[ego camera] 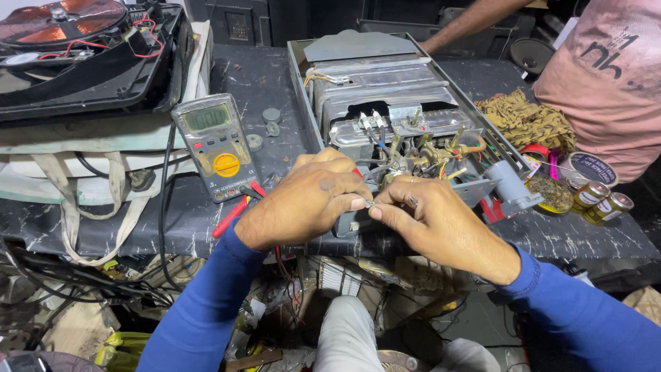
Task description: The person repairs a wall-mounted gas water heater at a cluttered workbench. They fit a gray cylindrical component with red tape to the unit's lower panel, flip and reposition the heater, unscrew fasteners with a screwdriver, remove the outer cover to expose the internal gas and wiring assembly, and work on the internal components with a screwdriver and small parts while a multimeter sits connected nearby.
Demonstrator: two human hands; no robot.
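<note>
I'm pinching a small metal wire end at the near edge of the opened water heater. My left hand and right hand meet fingertip to fingertip, fingers narrowed on it, wrists low. Next, I judge, calls for steady fine joining. A meter lies left.

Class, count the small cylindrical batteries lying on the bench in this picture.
2: both at the right edge of the bench, one battery beside the other battery, next to a round tin. More may be hidden.
</note>
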